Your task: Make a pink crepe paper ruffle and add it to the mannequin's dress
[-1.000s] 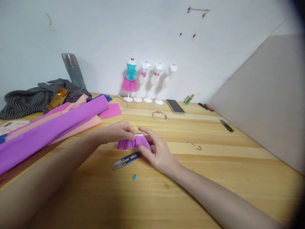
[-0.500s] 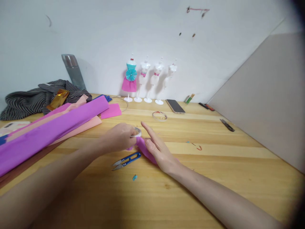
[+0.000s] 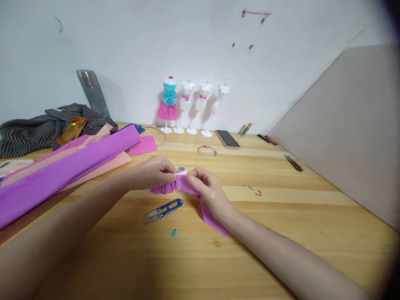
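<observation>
Between my two hands stretches a purple crepe paper strip point(image 3: 186, 183), gathered into small folds at its left end and trailing down to the table on the right. My left hand point(image 3: 159, 172) pinches the strip at the folds. The fingers of my right hand point(image 3: 204, 185) are closed on its upper edge, a short way to the right. Just behind the strip is a white roll of tape point(image 3: 181, 169), partly hidden. Blue thread snips point(image 3: 164, 210) lie on the table below the hands, blades to the left. A small teal scrap point(image 3: 174, 233) lies nearer to me.
At the left lie rolled crepe papers point(image 3: 75, 162), a striped cloth point(image 3: 28, 127) and a bottle point(image 3: 93, 93). Several small dress forms point(image 3: 169, 100) stand along the wall. A phone point(image 3: 228, 139), another tape roll point(image 3: 206, 151) and a utility knife point(image 3: 293, 163) lie farther back.
My right hand has gone from outstretched fingers to pinching the purple strip. The strip is now lifted and spread between the hands, its folds showing at the left. The view has shifted slightly.
</observation>
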`<state>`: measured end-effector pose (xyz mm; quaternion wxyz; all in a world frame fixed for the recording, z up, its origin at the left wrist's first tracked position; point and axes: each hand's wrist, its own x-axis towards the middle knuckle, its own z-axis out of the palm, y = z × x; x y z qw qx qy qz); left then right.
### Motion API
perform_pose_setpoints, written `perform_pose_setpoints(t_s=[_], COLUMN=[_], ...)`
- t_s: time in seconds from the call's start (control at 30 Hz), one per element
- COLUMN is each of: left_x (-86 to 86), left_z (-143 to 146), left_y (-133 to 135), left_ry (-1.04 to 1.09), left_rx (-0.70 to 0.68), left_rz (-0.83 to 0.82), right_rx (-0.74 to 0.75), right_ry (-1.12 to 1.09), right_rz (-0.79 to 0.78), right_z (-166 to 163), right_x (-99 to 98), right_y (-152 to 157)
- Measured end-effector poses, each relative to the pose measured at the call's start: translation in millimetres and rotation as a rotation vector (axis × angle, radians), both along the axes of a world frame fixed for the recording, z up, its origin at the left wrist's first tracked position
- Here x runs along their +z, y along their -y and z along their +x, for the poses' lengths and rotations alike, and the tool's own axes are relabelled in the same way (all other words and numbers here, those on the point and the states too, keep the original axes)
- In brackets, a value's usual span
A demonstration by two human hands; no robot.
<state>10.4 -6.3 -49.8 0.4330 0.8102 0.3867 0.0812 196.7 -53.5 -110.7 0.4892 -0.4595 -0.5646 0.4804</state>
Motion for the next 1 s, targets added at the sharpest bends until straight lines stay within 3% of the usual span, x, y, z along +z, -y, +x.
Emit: perform_pose_setpoints(t_s=[0.13,0.47,0.73,1.0], left_x=[-1.3,-4.4,-7.9,-6.5], left_z=[3,8,7,8], left_y=[1,2,0,1], left_ry=[-0.038,-0.078,-0.074,-0.094], left_rx=[-0.001,0.001,-0.029,-0.030], left_rz=[0.096,0.197,0.215,0.208], right_rx=[-0.007,-0.061,-0.056,-0.089], right_ry=[0.063,0.298,0.279,0.232], right_rz=[-0.013,0.230,0.322,0.208], right_z=[-1,-4,-7,-5], right_x=[-4.5,3.6,-3.6,-0.5], right_y=[-2,9,11,9])
